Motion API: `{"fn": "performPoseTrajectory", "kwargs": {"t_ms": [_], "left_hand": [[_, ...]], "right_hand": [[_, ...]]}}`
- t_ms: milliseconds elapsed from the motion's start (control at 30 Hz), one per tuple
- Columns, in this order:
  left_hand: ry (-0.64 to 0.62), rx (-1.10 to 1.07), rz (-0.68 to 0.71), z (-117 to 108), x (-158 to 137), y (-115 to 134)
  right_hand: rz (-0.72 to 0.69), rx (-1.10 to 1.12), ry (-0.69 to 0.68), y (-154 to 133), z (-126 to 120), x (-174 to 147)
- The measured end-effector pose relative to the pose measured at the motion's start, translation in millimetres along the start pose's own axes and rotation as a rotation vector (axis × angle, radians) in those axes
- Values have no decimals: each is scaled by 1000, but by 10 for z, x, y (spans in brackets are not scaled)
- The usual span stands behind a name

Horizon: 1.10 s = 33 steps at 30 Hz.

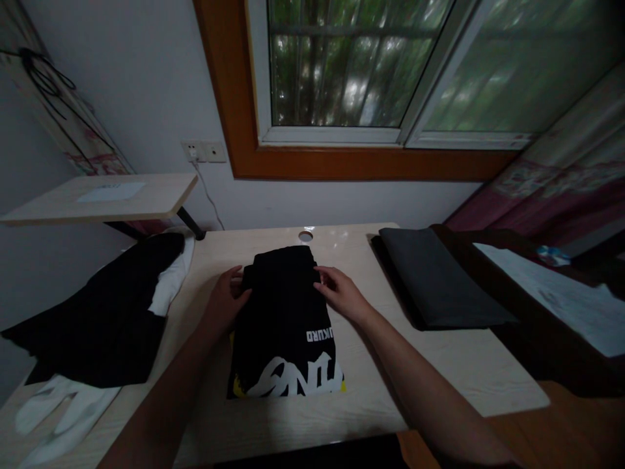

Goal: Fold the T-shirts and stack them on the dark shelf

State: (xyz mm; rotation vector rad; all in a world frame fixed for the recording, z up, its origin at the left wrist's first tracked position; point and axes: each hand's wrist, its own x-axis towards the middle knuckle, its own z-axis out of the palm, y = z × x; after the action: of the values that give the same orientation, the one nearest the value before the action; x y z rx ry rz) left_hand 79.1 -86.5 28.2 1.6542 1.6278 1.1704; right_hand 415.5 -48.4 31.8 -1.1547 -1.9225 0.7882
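A black T-shirt (pixel 283 312), folded into a narrow stack, lies in the middle of the light wooden desk (pixel 361 417). White lettering and yellow patches show along its near end. My left hand (pixel 227 303) is at its left edge, the thumb over the cloth and the fingers curled at the side. Across from it, my right hand (pixel 340 294) grips the right edge between thumb and forefinger. Some fingertips of both hands are hidden at the cloth.
Loose black and white clothes (pixel 107 312) are heaped at left, beneath a small raised shelf (pixel 161 202). A folded dark grey cloth (pixel 439 280) lies on the desk's right side. Behind the desk are a cable hole (pixel 305 236), a wall socket (pixel 204 152) and a window (pixel 336 78).
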Motion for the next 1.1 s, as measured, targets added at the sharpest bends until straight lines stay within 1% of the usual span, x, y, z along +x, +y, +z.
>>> {"fn": "performPoseTrajectory", "kwargs": {"t_ms": [67,167,267,367,433,533,600,633,800,900,1000,1100], "left_hand": [[7,-59,28,21,7,-40],[22,-119,55,29,10,-49],[46,-151,94,19,0,-22],[40,-147,191,3,-26,1],[-8,-108,276,-12,-50,19],[-134,19,391,-35,-88,62],[-202,102,438,-44,-102,91],[-214,134,452,-45,-104,100],[-173,222,439,-42,-78,66],[-191,250,409,-50,-68,41],[-219,278,411,-54,-62,40],[-218,320,418,-44,-43,25]], "right_hand": [[-31,-50,28,22,26,13],[-51,-59,37,51,38,18],[-66,-3,41,81,46,6],[-60,85,35,96,61,-5],[-67,104,20,91,66,-4],[-105,62,19,64,60,6],[-118,34,24,41,50,10],[-120,27,25,31,45,11],[-121,28,24,17,40,2],[-110,48,30,37,51,10],[-64,63,58,74,68,59],[10,98,91,134,87,170]]}}
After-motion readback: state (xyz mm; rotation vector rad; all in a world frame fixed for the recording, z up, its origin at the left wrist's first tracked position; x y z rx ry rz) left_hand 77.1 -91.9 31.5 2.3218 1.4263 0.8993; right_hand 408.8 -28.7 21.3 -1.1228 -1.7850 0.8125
